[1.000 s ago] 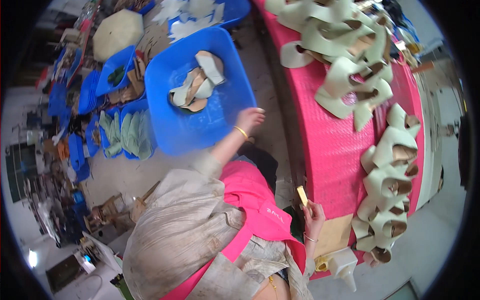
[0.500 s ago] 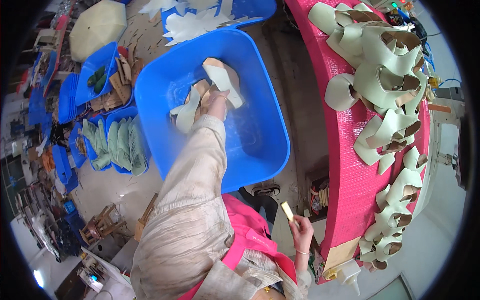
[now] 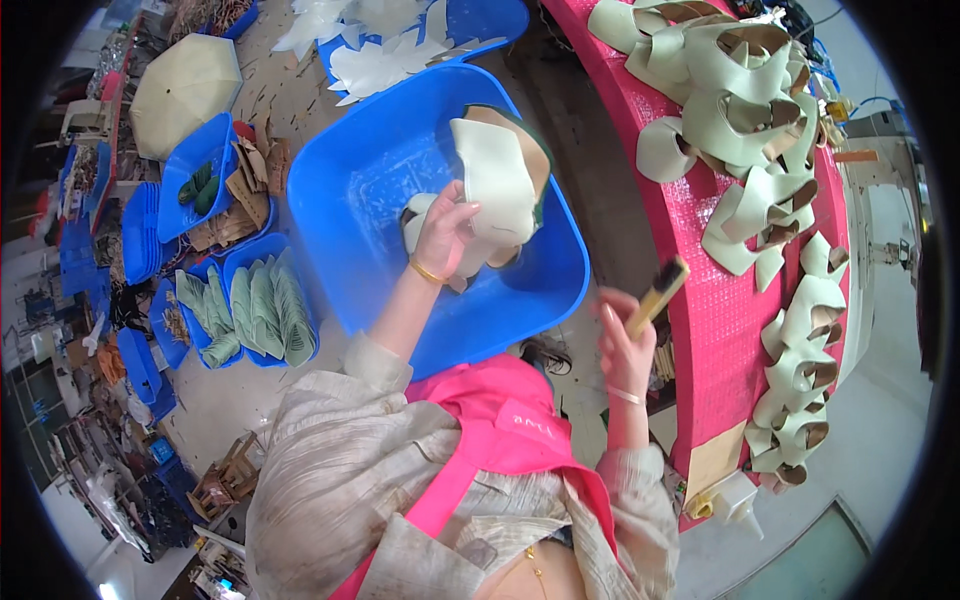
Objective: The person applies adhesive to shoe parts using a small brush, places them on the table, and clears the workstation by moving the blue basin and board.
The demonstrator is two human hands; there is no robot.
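I have the left hand [image 3: 445,236] pinching a pale leather piece [image 3: 494,175] over the blue tub [image 3: 345,190], the right hand [image 3: 624,350] gripping a yellow tool [image 3: 655,300]. Probable step: lifting out; next calls for clearing the tub.

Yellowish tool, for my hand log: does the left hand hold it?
No, the right hand holds the yellowish tool; the left hand grips a pale piece.
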